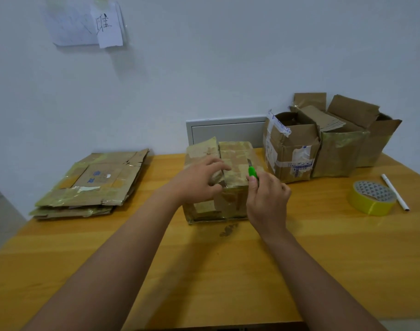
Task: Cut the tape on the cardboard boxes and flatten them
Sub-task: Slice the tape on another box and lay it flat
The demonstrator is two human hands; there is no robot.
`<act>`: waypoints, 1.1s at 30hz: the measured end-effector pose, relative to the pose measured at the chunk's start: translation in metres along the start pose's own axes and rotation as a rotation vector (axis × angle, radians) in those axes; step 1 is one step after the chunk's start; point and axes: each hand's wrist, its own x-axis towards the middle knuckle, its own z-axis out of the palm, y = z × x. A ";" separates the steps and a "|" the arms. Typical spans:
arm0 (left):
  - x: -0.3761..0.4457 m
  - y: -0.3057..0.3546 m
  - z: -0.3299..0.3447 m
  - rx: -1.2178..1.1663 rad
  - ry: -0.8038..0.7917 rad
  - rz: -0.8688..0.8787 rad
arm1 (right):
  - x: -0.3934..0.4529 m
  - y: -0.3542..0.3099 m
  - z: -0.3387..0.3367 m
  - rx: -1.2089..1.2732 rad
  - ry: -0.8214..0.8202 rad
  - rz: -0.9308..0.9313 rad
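A taped cardboard box (pixel 230 201) stands in the middle of the wooden table (pixel 204 271). Its top seam is split, and the left flap is lifted a little at the far end. My left hand (pixel 199 180) lies on the left flap with its fingers curled over the flap's edge at the seam. My right hand (pixel 267 199) grips a green utility knife (pixel 252 172) at the box's right top edge, with the blade pointing away from me over the taped right flap.
A stack of flattened boxes (pixel 89 185) lies at the left. Three opened boxes (pixel 292 149) stand at the back right. A yellow tape roll (pixel 371 199) and a white pen (pixel 395 192) lie at the right. A white panel (pixel 225 130) sits in the wall behind.
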 end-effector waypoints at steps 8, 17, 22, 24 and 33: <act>0.013 0.003 0.003 0.362 0.117 0.048 | 0.001 0.005 -0.002 0.130 -0.026 0.042; 0.013 -0.006 0.007 0.439 0.222 0.221 | 0.004 0.011 0.001 0.129 0.018 0.044; 0.009 -0.019 0.022 0.409 0.342 0.337 | 0.004 0.010 0.003 0.148 0.059 0.063; 0.007 -0.021 0.028 0.409 0.332 0.337 | 0.004 0.009 0.002 0.169 0.078 0.068; 0.004 -0.018 0.027 0.219 0.265 0.088 | 0.002 0.018 -0.020 -0.059 0.104 -0.259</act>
